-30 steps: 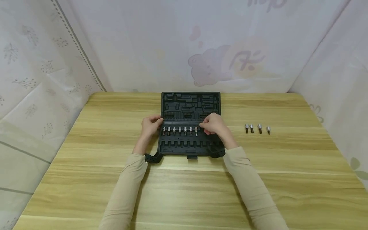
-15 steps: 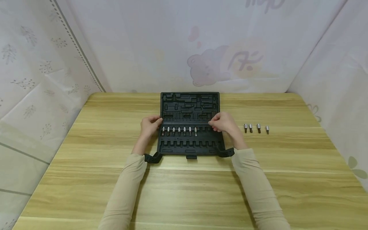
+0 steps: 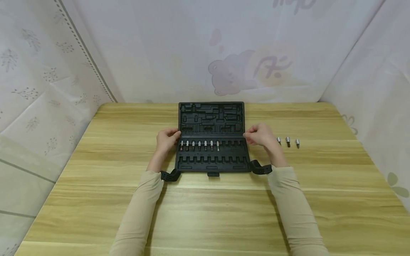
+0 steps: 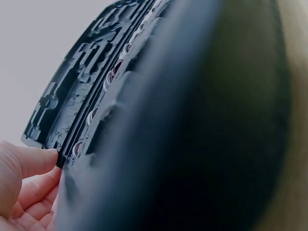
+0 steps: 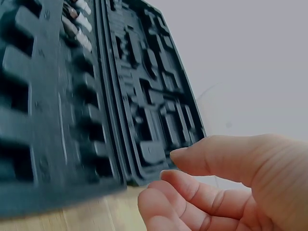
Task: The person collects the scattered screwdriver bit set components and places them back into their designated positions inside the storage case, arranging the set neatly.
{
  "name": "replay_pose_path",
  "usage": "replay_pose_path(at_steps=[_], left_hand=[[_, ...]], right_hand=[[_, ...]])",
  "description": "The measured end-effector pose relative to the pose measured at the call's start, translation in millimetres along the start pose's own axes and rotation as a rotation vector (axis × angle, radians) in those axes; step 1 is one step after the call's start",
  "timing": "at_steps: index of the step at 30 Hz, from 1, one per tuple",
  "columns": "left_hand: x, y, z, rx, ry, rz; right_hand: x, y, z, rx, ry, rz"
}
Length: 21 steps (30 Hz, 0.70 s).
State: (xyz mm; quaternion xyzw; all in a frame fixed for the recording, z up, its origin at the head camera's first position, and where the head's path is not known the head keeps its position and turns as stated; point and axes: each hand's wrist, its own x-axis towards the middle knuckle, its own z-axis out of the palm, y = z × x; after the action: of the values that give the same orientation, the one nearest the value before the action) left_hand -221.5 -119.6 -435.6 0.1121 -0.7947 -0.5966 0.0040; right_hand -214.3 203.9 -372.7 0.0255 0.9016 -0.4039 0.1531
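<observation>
The left hand (image 3: 166,139) pinches one black socket case (image 3: 208,154) at its left edge; the right hand (image 3: 261,135), fingers loosely curled, holds nothing beside its right edge. Seven seated bit sockets (image 3: 199,144) lie between both hands' fingers; three loose bit sockets (image 3: 288,139) show rightward of the right fingers.

Your left sleeve (image 3: 136,211) and right sleeve (image 3: 298,211), one pair — long, plain, pale beige, fairly close-fitting, finely creased along their length. Your left wrist mount (image 3: 171,176) and right wrist mount (image 3: 262,169), one pair — black, angular in outline, dotted with small holes. Your left hand (image 3: 165,140) and right hand (image 3: 261,135), both bare.
</observation>
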Motion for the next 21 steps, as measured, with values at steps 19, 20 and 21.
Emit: replay_pose_path(at_steps=[19,20,21], left_hand=[[1.4,-0.6,-0.2,0.011,0.003,0.005],[1.0,-0.4,-0.4,0.008,0.003,0.005],[0.8,-0.1,-0.4,0.008,0.002,0.005]], right_hand=[[-13.2,32.7,-36.6,0.029,0.069,0.030],[-14.2,34.2,-38.4,0.030,0.073,0.030],[-15.2,35.7,-40.2,0.031,0.078,0.029]])
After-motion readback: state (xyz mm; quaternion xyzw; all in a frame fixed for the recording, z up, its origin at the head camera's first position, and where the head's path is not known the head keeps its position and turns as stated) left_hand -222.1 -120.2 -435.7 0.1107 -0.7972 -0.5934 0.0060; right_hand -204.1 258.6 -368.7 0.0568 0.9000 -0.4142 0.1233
